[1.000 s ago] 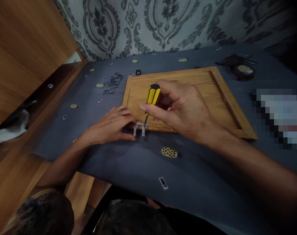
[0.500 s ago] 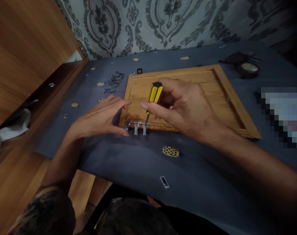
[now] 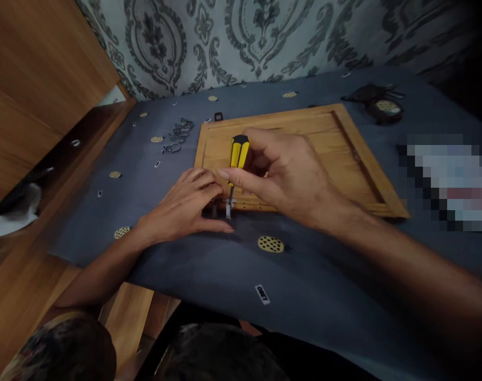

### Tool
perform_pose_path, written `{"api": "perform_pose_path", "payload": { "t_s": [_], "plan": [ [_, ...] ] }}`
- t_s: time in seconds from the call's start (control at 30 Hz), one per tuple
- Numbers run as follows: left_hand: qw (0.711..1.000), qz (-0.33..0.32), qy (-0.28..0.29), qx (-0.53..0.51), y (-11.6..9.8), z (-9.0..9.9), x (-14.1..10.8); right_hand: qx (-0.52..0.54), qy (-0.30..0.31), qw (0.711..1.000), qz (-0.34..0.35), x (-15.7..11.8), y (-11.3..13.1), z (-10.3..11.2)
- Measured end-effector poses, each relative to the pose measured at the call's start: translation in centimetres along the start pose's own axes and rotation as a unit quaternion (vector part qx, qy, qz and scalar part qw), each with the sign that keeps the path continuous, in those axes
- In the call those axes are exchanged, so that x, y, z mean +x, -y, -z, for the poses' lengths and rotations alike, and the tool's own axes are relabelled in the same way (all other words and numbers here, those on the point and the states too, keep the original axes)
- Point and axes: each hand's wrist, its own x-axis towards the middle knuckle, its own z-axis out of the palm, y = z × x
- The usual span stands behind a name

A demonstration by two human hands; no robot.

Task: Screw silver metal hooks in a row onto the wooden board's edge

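My right hand (image 3: 294, 166) is closed round a yellow and black screwdriver (image 3: 239, 154), held nearly upright. Its tip meets a small metal hinge (image 3: 228, 209) at the near left edge of a wooden panel (image 3: 209, 148). The panel lies flat, with a raised frame and a row of small holes along that edge. My left hand (image 3: 189, 203) is open over the panel's near left corner, fingers bent and thumb stretched out apart from them below the hinge. It hides most of the other hinges; whether it touches them I cannot tell.
Several dark metal pieces (image 3: 179, 132) lie on the blue patterned cloth (image 3: 145, 185) left of the panel. A small black square piece (image 3: 218, 116) sits behind it. Farther right are a dark object (image 3: 384, 108) and a blurred-out item (image 3: 447, 180). A wooden cabinet (image 3: 38, 69) stands at left.
My left hand has moved right and closer to the screwdriver, now covering hinges that showed before. The screwdriver stays at the same hinge in my right hand. The whole view has shifted slightly.
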Motion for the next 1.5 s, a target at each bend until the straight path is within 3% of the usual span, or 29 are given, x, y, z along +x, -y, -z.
{"api": "perform_pose_path", "payload": {
  "t_s": [0.3,0.9,1.17,1.5],
  "plan": [
    [1.0,0.008,0.008,-0.019,0.1,-0.8,0.1,-0.022,0.005,1.0,-0.01,0.1,0.5,0.2],
    [0.998,0.031,0.034,-0.047,0.0,-0.5,0.4,-0.059,0.012,0.997,-0.047,0.1,1.3,-0.1],
    [0.997,0.044,0.053,-0.039,-0.2,-0.1,0.6,-0.016,-0.098,0.995,-0.012,-0.3,1.4,0.0],
    [0.997,0.037,0.038,-0.061,-0.2,-0.2,0.6,-0.064,-0.057,0.996,-0.037,-0.2,1.2,-0.2]
  ]
}}
